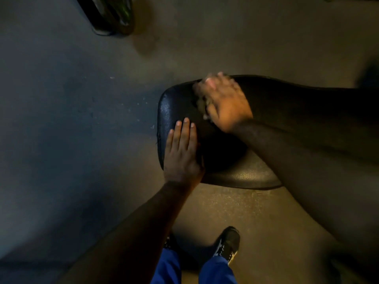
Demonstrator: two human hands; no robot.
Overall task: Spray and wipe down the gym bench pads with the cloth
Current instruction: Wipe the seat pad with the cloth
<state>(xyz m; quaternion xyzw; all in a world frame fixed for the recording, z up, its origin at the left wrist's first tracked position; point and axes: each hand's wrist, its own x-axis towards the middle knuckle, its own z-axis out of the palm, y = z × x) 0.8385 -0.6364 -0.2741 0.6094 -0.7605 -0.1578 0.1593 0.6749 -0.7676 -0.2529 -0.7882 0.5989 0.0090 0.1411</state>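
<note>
Bench pad [242, 175] bears left hand [181, 152] flat, open; right hand [223, 103] presses cloth [202, 104], grip closed.

Black vinyl bench pad [205, 146], rounded end left; pale cloth [202, 104] bunched on top, mostly hidden.

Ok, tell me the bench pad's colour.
Black, slightly glossy pad, seen in the head view.

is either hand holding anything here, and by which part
The right hand presses a bunched cloth under its palm and fingers against the bench pad. The left hand holds nothing; it lies flat on the pad.
</note>
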